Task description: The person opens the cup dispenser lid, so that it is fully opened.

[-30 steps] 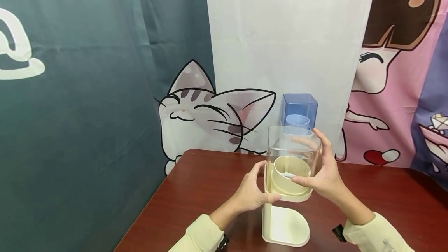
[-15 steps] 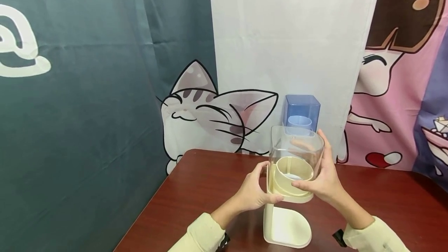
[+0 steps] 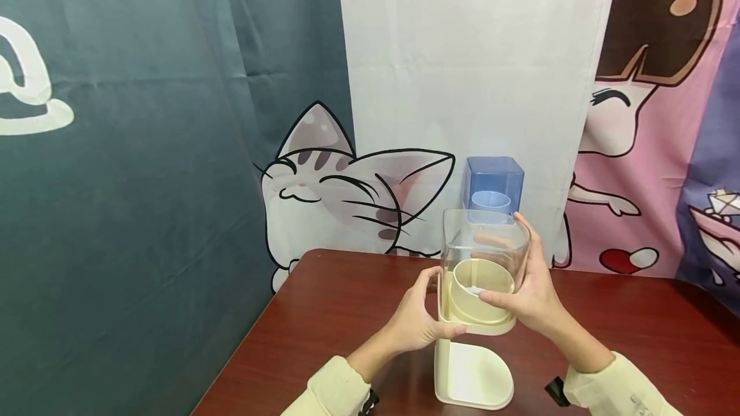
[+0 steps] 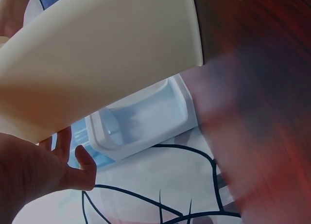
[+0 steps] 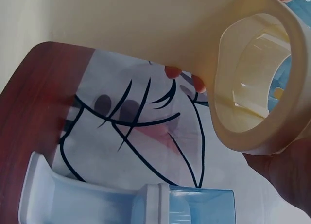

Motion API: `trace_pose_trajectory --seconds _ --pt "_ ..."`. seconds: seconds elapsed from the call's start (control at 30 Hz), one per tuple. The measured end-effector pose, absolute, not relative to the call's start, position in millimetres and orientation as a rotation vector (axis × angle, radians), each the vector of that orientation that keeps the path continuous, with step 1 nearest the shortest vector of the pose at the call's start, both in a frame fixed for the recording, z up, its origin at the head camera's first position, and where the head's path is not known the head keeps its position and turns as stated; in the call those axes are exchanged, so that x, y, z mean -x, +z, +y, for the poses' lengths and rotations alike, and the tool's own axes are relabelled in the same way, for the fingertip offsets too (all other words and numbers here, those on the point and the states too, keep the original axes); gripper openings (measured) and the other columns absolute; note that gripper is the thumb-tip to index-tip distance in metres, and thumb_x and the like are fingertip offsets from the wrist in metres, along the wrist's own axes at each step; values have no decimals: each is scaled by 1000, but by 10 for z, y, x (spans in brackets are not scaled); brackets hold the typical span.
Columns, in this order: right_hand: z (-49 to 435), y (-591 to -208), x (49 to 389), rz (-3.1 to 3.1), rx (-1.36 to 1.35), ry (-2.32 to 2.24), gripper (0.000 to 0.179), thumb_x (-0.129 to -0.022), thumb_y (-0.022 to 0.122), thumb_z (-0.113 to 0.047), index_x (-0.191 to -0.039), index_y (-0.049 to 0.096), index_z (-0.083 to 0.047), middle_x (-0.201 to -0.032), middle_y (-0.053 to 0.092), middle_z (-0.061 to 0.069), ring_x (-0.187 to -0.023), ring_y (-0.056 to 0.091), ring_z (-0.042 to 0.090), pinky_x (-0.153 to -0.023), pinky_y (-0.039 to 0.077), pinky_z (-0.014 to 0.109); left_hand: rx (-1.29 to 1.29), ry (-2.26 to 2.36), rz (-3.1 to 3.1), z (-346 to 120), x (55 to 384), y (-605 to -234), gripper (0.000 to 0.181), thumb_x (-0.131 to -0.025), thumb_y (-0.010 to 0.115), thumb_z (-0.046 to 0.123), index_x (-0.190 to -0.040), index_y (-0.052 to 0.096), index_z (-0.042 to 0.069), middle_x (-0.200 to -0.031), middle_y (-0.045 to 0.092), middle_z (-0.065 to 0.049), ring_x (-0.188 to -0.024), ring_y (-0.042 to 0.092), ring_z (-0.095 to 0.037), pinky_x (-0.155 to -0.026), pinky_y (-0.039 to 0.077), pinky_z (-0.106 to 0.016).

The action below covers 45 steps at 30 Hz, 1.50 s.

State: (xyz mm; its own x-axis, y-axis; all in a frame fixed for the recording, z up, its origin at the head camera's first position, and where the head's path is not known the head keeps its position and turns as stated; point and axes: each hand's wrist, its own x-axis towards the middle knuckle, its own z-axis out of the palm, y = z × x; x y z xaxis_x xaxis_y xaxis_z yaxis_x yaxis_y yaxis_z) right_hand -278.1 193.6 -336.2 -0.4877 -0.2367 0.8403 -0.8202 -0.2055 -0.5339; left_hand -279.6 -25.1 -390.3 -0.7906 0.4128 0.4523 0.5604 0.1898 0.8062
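Note:
A cream stand rests upright on the table, with a flat rounded foot, an upright back and an overhanging upper holder. On that holder sits a clear open-topped container, with a cream round collar showing inside. My left hand grips the holder's left side, thumb in front and fingers behind. My right hand holds the clear container's right side, thumb across the front. In the left wrist view the stand's back hides part of the left hand. The holder's round opening shows in the right wrist view.
Behind stands a similar dispenser with a blue clear container; its white-and-blue lower tray shows in the left wrist view. The red-brown table ends at the left, beside a printed cloth backdrop.

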Motion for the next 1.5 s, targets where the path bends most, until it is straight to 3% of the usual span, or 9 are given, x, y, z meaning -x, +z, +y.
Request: trace_pose_trajectory --seconds 0.33,0.73,0.93,1.13,1.3,1.5 --pt "1931 -3411 2705 -1588 -1261 1735 124 -55 71 31 -155 6 0 -135 54 22 -112 65 26 -97 49 29 998 -1653 -2291 -256 2791 -3995 89 -68 87 25 -143 40 16 -124 58 8 -116 52 -8 -101 41 -31" --pt "1915 -3325 2799 -1550 -1337 1626 131 -47 79 27 -153 5 5 -136 47 28 -120 58 25 -103 44 29 1043 -1568 -2254 -271 2859 -3958 88 -70 81 29 -144 39 10 -122 60 3 -113 55 -9 -98 44 -30" --pt "1935 -3299 2776 -1575 -1288 1727 124 -52 74 31 -153 8 3 -134 54 22 -109 66 28 -95 51 31 1053 -1570 -2260 -254 2869 -3973 89 -71 81 30 -145 37 9 -123 58 4 -114 53 -10 -100 42 -32" --pt "1973 -3270 2728 -1693 -1193 1821 120 -57 71 30 -155 12 -5 -132 60 10 -107 67 26 -89 54 31 1044 -1574 -2259 -250 2846 -3993 87 -71 80 31 -144 37 12 -123 57 5 -115 52 -9 -104 40 -35" --pt "1981 -3253 2725 -1674 -1206 1819 119 -58 72 29 -156 15 -6 -133 57 16 -108 67 26 -88 54 30 1034 -1581 -2288 -250 2857 -3962 87 -71 81 30 -144 37 13 -123 57 4 -115 53 -11 -101 42 -31" --pt "1974 -3267 2736 -1573 -1302 1769 119 -53 71 31 -153 12 5 -135 51 25 -110 64 27 -95 50 31 1033 -1555 -2333 -242 2852 -3954 88 -72 80 32 -144 35 12 -126 56 1 -116 52 -10 -101 42 -31"
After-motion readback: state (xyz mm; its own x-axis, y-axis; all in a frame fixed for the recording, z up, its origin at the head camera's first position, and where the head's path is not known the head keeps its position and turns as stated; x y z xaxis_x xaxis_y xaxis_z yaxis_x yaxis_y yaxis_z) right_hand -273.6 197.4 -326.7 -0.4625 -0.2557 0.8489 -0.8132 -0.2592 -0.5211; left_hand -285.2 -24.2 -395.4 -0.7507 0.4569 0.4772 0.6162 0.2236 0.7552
